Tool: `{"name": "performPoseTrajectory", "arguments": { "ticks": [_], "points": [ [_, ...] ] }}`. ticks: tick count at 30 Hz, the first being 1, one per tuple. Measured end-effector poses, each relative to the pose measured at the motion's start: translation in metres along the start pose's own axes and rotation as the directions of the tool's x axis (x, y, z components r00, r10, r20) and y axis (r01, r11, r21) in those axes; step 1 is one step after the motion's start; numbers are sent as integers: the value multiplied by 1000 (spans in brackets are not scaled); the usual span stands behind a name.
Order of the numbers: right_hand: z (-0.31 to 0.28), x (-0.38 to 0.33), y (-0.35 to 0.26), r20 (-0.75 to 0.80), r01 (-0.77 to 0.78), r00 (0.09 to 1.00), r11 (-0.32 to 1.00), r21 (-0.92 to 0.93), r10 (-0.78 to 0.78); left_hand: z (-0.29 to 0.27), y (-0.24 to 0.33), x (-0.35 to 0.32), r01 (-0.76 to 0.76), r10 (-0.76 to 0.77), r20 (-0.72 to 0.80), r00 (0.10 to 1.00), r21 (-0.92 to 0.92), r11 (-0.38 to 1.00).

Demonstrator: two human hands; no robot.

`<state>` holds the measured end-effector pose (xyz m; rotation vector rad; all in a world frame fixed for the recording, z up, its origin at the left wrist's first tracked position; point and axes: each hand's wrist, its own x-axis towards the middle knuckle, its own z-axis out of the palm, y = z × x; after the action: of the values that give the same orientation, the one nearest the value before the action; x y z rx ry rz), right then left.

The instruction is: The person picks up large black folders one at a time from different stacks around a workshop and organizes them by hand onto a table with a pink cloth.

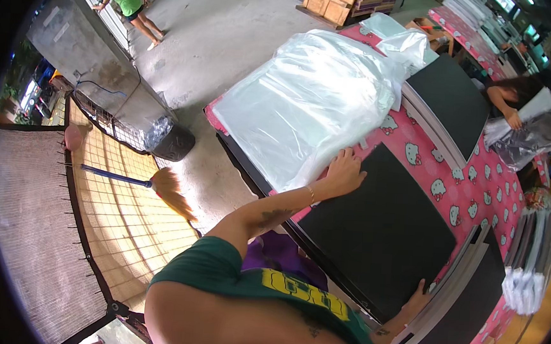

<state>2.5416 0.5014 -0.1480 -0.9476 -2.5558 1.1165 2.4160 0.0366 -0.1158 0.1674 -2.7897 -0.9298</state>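
A flat black board (380, 224) lies in front of me on a table covered with pink patterned cloth. My left hand (344, 173) rests at the board's left edge, beside a large stack of clear plastic sheets or bags (306, 97). Its fingers are bent and apart, with the thumb over the black surface. At the board's near right edge is my right hand (416, 301), closed around that edge, with its fingers partly hidden. Right of it lies a stack of grey-edged dark boards (464, 306).
Another stack of black boards (450, 101) lies farther back. A co-worker's hand (513, 118) touches a plastic-wrapped dark item (530, 135) at right. Wrapped packs (531, 260) hang over the far-right edge. Left are a broom (169, 190), a black bin (174, 142) and a concrete pillar (92, 50).
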Motion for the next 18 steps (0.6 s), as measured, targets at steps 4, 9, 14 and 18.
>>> {"name": "performPoseTrajectory", "arguments": {
  "ticks": [4, 9, 14, 18],
  "points": [
    [6, 4, 37, -185, -166, 977, 913, -372, 102, -102, -15, -17, -88, 71, -89, 994, -215, 973],
    [47, -50, -107, -497, -330, 863, 647, -688, -89, -215, -184, -44, -71, 33, -304, 952, -115, 991],
    [253, -155, -315, -133, 663, 673, 673, -329, -728, -288, -356, -63, 160, -184, -238, 954, -116, 980],
    [420, -158, -398, 1, 785, 615, 613, -88, -789, -346, -412, -49, 122, -129, -63, 990, -101, 987]
  ]
}}
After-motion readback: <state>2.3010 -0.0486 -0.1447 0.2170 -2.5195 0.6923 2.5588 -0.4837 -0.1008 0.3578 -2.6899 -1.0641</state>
